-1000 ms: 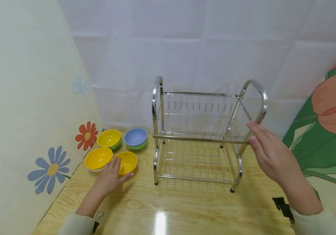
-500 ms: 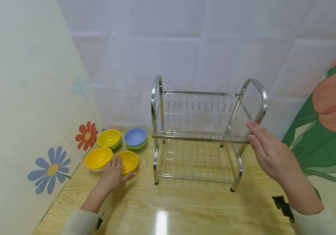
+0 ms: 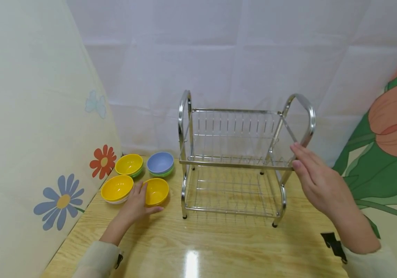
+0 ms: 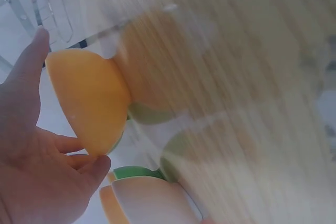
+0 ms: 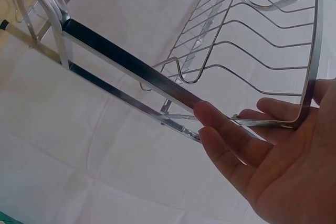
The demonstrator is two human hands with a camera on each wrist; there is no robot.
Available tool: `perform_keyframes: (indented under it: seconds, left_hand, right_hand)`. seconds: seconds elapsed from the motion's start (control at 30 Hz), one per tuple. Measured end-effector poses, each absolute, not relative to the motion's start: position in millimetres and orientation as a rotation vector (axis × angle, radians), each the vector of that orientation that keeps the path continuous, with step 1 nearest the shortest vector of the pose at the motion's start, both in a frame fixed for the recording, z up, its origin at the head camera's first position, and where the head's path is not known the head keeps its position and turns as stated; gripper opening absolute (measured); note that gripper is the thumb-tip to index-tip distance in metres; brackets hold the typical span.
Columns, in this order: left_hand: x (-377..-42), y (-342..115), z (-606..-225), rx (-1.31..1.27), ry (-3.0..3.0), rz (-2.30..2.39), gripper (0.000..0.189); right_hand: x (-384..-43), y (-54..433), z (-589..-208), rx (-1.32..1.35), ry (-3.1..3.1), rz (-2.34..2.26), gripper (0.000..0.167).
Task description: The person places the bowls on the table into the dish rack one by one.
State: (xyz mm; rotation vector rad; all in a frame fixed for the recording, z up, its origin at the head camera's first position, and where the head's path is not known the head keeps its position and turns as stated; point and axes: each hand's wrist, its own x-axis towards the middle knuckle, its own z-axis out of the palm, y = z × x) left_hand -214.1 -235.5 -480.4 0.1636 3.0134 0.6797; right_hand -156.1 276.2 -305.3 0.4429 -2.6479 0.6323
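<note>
"What are the hands up to?"
"Nearest us, the left hand [image 3: 135,207] has thumb and fingers gripping a yellow bowl [image 3: 157,192] on the tabletop [image 3: 163,247], left of the dish rack [image 3: 236,165]. The right hand [image 3: 325,187] holds that rack by the front right corner of its upper shelf."
"And beside the bowl?"
"A second yellow bowl [image 3: 117,188] just to its left, stacked on a white bowl [image 4: 152,200]."
"Farther off?"
"Two more stacks: a third yellow bowl [image 3: 129,165] over a green bowl [image 3: 137,174], and a blue bowl [image 3: 160,162] over another green one [image 3: 162,175]."
"Behind it all?"
"A creased white cloth [image 3: 215,58]."
</note>
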Motion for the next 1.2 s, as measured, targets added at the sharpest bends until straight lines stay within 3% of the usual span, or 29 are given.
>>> perform_keyframes:
  seconds: [0.63,1.2]
  left_hand:
    - [-234.6,-233.7,-489.0,0.146,2.955,0.630,0.134]
    - [-232.6,-234.5,-494.0,0.239,3.052,0.707,0.126]
  right_hand:
    - [-157.6,277.2,-311.6,0.454,-2.611,0.585,0.051]
    - [-156.1,275.8,-310.3,0.439,-2.617,0.560,0.051]
